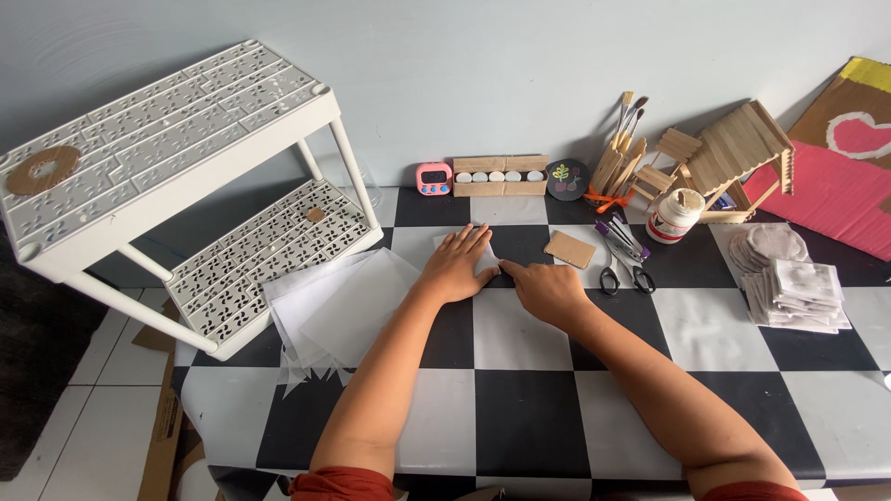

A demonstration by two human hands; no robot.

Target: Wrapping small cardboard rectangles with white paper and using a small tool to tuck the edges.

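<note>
Left hand flat, fingers spread, pinning thin paper sheet near desk back edge. Right hand loosely curled, fingertips pressing sheet edge. Paper likely light, floppy, creases easily; take by edge.

- A plain pale grey-blue wall runs along the far side, evenly lit, with soft daylight and only faint shadows.
- A table under a black-and-white checkered cloth fills the near and right part of the room.
- On the left, a white two-tier plastic rack with perforated shelves stands tilted, one end resting on the table.
- Below it, at the near left, white floor tiles show, with a dark mat beside them.
</note>
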